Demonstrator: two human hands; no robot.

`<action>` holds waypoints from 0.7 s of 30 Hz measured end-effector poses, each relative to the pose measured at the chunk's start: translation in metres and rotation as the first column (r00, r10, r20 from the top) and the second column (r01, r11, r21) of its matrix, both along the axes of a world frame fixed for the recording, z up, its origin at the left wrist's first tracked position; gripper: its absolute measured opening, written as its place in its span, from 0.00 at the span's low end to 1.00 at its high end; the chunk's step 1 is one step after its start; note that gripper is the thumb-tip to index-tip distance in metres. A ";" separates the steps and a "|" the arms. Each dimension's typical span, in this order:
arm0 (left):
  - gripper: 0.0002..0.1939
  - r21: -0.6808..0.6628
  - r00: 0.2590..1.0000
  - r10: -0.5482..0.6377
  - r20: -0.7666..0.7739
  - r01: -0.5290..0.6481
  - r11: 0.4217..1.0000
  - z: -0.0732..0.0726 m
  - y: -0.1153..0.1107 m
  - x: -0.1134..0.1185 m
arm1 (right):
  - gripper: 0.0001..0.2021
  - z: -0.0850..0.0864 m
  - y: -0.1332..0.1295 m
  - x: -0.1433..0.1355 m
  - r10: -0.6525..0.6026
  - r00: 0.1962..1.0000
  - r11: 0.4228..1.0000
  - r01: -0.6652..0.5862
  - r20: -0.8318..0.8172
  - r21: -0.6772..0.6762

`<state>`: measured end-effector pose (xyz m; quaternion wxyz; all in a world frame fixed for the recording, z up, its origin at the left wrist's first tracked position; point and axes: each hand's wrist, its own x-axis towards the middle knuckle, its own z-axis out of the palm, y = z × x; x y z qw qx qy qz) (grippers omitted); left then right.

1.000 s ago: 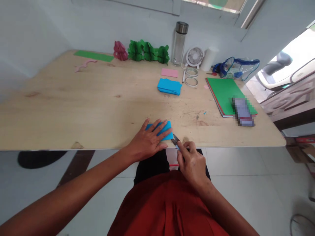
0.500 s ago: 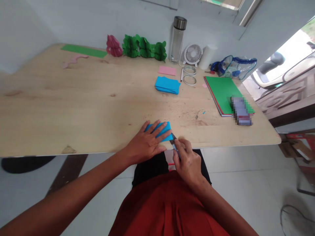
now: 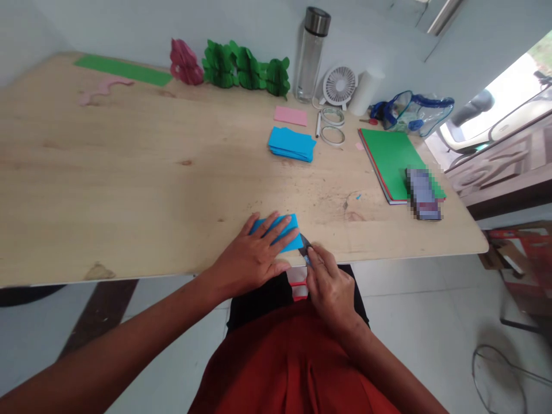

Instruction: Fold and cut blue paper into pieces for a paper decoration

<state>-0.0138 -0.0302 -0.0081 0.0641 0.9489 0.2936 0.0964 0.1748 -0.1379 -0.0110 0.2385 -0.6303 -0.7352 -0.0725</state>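
Near the table's front edge lies a small blue paper (image 3: 293, 241), folded or layered. My left hand (image 3: 254, 250) rests flat over it, fingers spread, pressing it on the wood. My right hand (image 3: 330, 282) is closed around a dark-bladed knife (image 3: 305, 244), whose blade touches or nearly touches the right edge of the paper. Most of the knife's handle is hidden in my fingers. Farther back sits a stack of blue paper pieces (image 3: 291, 144), with a pink paper (image 3: 291, 115) behind it.
Along the wall stand a pink paper shape (image 3: 185, 62), green paper shapes (image 3: 245, 68), a bottle (image 3: 309, 60) and a small fan (image 3: 340, 85). Two tape rolls (image 3: 332, 135) lie before the fan. To the right are green sheets (image 3: 394, 158) with a phone (image 3: 423, 192) on them.
The camera view has shifted slightly. My left hand still presses the blue paper, and my right hand keeps the knife at its right edge, with its handle less visible.
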 end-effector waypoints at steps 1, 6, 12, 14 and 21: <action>0.32 -0.001 1.000 0.002 0.000 -0.002 1.000 0.000 0.000 0.000 | 0.15 0.001 0.001 0.000 0.007 1.000 1.000 -0.007 -0.004 0.004; 0.32 -0.004 1.000 0.004 -0.006 -0.004 1.000 0.001 -0.001 0.000 | 0.14 0.001 0.001 0.005 0.009 1.000 0.999 -0.008 -0.030 0.032; 0.31 0.010 1.000 -0.015 -0.004 0.015 1.000 0.001 0.001 -0.001 | 0.14 0.001 0.004 0.000 0.016 0.999 1.000 -0.015 -0.049 0.023; 0.31 0.014 0.998 -0.055 -0.008 0.055 0.998 0.002 0.000 -0.003 | 0.15 0.003 0.001 0.003 0.031 0.997 0.999 -0.031 -0.066 0.013; 0.31 0.054 0.989 -0.141 -0.035 0.143 0.988 0.003 -0.010 -0.005 | 0.17 -0.002 -0.020 0.012 -0.002 0.994 0.999 0.006 -0.110 0.033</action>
